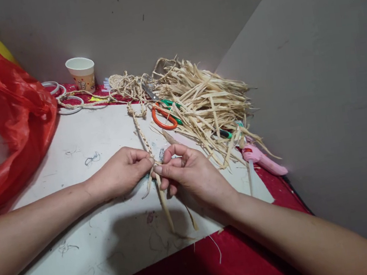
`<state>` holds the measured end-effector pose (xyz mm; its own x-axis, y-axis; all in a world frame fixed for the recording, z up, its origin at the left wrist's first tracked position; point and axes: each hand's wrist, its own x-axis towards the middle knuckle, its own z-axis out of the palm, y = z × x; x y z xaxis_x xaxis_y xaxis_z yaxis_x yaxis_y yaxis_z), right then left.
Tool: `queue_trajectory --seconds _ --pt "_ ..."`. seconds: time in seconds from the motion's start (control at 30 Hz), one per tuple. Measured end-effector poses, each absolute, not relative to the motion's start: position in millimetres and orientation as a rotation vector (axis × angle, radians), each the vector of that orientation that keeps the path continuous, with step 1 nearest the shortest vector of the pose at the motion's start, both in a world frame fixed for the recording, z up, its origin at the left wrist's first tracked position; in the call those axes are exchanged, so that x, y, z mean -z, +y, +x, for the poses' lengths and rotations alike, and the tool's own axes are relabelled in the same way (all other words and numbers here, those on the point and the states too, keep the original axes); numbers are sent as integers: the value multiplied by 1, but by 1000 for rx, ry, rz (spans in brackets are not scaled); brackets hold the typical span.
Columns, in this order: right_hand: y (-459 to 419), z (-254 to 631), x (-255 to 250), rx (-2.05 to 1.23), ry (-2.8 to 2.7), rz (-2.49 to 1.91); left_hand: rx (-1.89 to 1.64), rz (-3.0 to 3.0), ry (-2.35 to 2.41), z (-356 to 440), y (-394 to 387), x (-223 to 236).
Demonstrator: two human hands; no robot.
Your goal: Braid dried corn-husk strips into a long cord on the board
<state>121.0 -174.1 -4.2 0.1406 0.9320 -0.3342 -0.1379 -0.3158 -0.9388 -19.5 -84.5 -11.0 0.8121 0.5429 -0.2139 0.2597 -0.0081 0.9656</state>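
Note:
A thin braid (141,134) of pale dried plant strips runs down the white board (101,130) toward me. My left hand (130,168) pinches its lower end between thumb and forefinger. Right beside it, my right hand (183,166) is closed on a strip at the same spot, thumb against forefinger. Loose strips (164,203) hang below the fingers, some reaching toward the board's near edge. The far end of the braid joins a tangle of braided cord (127,85) at the back. How the strips cross inside the fingertips is partly hidden.
Behind my hands lies a heap of dried strips (205,94), with orange-and-green scissors (164,116) at its left. A pink glue gun (264,159) rests at the right. A paper cup (81,74), white rings (71,110) and a red plastic bag (22,122) stand at the left.

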Motion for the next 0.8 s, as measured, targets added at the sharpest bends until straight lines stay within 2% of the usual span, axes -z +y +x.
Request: queue_trajectory --seconds 0.3,0.47,0.67,0.73,0.8 --pt "-172 121 6 -1365 -837 -1452 -212 1599 660 -20 -85 10" --pt "-173 129 -16 -1444 -988 -1568 -152 1621 689 -20 -85 8" --pt "-171 152 -27 -780 -1411 -1675 -105 1633 646 -21 -81 6" --pt "-165 155 -20 -856 -1542 -1645 -110 1636 624 -21 -79 6" --pt "-158 155 -13 -1089 -1604 -1592 -108 1627 607 -22 -77 6"
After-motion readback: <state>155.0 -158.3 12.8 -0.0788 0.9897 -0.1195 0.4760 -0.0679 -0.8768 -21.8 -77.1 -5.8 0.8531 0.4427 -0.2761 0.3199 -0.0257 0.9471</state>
